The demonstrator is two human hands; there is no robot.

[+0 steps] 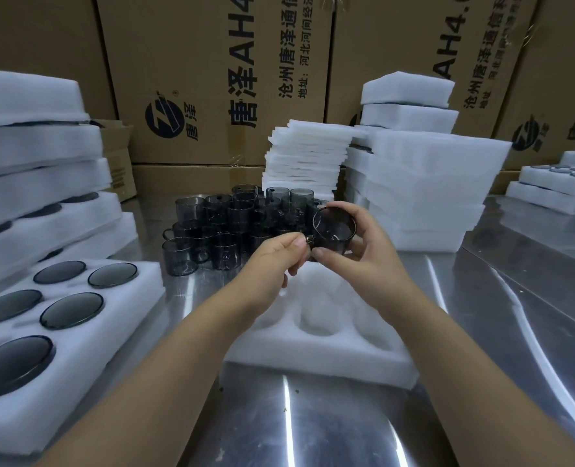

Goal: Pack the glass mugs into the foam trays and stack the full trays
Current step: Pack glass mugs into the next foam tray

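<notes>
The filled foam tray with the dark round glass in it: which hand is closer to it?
Left. The left hand pinches the handle of the mug, to the right of the filled tray; the right hand, cupping the mug, is farther right.

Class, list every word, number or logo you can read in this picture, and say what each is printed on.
"唐泽AH4", sideways, cut off above: middle cardboard box.
"沧州唐泽通信", cut off: same box.
"地址:河北河间经济", cut off: same box.
"唐泽" by a round logo: same box.
"AH4." and "沧州唐泽通信": right cardboard box; its address line is blurred.
Label on the small carton at left: too blurred.
</notes>
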